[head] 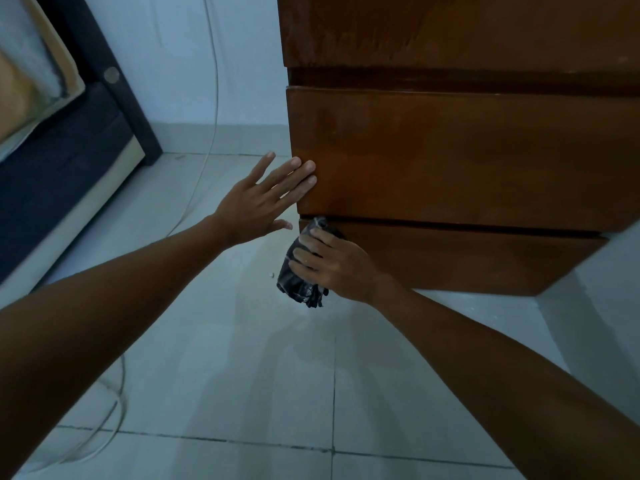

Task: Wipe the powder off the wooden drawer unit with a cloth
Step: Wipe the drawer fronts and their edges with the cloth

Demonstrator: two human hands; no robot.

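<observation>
The brown wooden drawer unit fills the upper right, with three drawer fronts showing. My left hand is open, its fingertips flat against the left edge of the middle drawer front. My right hand grips a dark crumpled cloth flecked with white powder. It presses the cloth against the left corner of the bottom drawer front, just under the gap between the drawers. A faint pale haze lies on the top drawer front near its left side.
Pale floor tiles spread below. A dark bed frame with a mattress stands at the left. A thin white cable hangs down the wall and loops across the floor. A small white speck lies beside the cloth.
</observation>
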